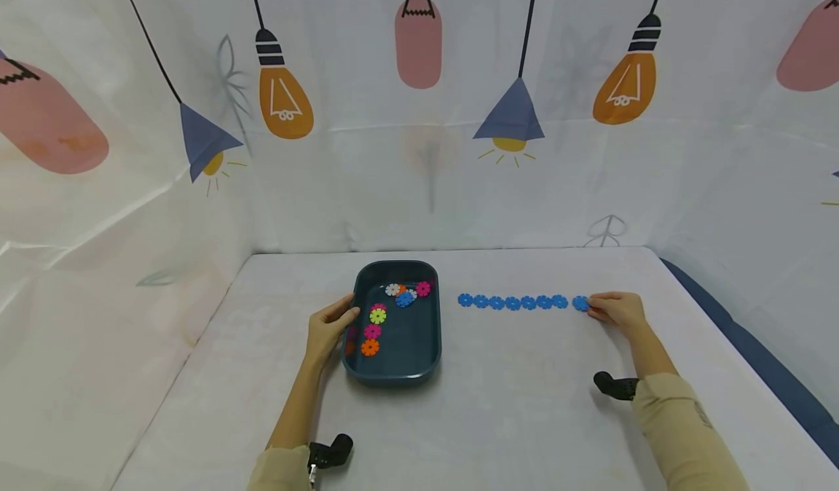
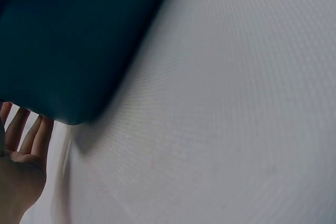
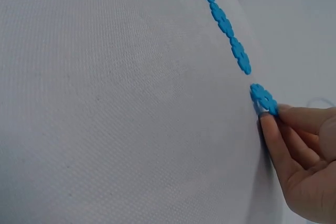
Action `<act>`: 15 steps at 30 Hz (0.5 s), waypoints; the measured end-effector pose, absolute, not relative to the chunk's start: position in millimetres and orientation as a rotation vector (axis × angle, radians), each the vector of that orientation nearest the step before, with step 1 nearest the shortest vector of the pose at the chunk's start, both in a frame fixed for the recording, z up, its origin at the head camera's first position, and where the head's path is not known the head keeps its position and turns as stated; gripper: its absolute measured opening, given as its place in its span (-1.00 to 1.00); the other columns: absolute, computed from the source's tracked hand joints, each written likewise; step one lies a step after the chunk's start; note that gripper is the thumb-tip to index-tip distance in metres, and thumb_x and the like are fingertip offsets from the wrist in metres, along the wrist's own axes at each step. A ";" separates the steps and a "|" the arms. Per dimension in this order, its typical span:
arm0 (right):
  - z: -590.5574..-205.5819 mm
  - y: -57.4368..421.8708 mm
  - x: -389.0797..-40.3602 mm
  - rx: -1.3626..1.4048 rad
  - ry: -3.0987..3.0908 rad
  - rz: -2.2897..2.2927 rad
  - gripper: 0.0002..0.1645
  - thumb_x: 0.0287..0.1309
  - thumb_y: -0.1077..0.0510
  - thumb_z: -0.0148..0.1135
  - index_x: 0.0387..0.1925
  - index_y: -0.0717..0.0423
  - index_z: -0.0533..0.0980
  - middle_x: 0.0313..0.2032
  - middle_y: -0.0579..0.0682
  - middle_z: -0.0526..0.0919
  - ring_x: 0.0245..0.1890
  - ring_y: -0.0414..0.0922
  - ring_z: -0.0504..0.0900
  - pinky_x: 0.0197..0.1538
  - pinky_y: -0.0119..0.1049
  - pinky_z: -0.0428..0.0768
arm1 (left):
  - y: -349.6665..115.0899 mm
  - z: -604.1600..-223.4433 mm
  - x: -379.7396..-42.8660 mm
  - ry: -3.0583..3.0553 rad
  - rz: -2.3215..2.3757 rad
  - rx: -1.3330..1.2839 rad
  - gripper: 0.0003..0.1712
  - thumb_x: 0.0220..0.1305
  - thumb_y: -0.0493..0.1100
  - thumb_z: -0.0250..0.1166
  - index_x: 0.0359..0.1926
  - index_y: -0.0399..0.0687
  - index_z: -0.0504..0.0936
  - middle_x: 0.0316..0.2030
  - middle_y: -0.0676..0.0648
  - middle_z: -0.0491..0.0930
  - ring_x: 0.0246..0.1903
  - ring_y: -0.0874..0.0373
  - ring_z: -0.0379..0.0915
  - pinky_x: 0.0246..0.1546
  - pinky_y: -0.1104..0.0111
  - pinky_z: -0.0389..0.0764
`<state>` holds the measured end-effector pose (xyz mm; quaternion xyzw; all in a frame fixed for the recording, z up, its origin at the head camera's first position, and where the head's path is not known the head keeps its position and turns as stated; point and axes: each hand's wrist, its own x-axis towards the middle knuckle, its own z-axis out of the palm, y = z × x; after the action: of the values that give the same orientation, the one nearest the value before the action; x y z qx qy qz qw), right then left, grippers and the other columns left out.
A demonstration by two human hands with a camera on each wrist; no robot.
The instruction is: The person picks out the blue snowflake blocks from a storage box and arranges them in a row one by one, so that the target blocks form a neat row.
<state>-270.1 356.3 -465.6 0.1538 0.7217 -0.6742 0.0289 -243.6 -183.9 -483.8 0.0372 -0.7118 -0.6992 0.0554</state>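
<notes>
My left hand point(image 1: 330, 328) grips the left rim of a dark teal tray point(image 1: 409, 371), thumb over the edge and fingers beneath. The left wrist view has the tray's underside point(image 2: 73, 40) overhead and those fingers point(image 2: 39, 137) under it. Inside the tray lie several small flower-shaped discs, among them an orange disc point(image 1: 370, 347), a yellow disc point(image 1: 377, 316) and a blue disc point(image 1: 404, 299). Between thumb and fingers, my right hand point(image 1: 619, 309) pinches a blue flower-shaped disc point(image 3: 262, 98). It stands just past the right end of a row of blue discs point(image 1: 528, 302), with a small gap between.
Everything is on a white-covered table point(image 1: 498, 418). A white curtain point(image 1: 367, 178) printed with lamps hangs behind and at the sides. Black wrist mounts point(image 1: 616, 386) stick out from both sleeves. A dark blue strip point(image 1: 747, 345) runs along the right edge.
</notes>
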 end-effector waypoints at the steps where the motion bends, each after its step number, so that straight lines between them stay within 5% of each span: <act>1: -465.3 355.6 -270.9 0.484 2.253 -2.048 -0.91 0.15 0.40 0.15 -0.34 0.26 0.57 -0.57 -0.20 0.63 -0.54 -0.30 0.65 -0.34 -0.44 0.64 | -183.7 -481.6 -242.6 -2.159 -2.134 0.115 -0.48 0.17 -0.15 0.35 0.15 -0.21 0.53 0.14 -0.18 0.49 -0.12 0.44 0.51 -0.09 0.56 0.52; 15: -465.0 349.7 -274.8 0.468 2.430 -1.894 -0.61 0.15 0.37 0.18 -0.07 0.65 0.41 -0.60 -0.21 0.61 -0.59 -0.34 0.63 -0.39 -0.46 0.63 | -181.2 -468.6 -235.6 -2.175 -2.142 0.112 -0.50 0.19 -0.22 0.32 0.16 -0.25 0.51 0.15 -0.21 0.47 -0.14 0.46 0.50 -0.11 0.58 0.52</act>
<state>-274.8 349.7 -465.0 0.1501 0.7797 -0.6078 0.0126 -235.6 -181.2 -468.6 0.0367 -0.7113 -0.7006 0.0434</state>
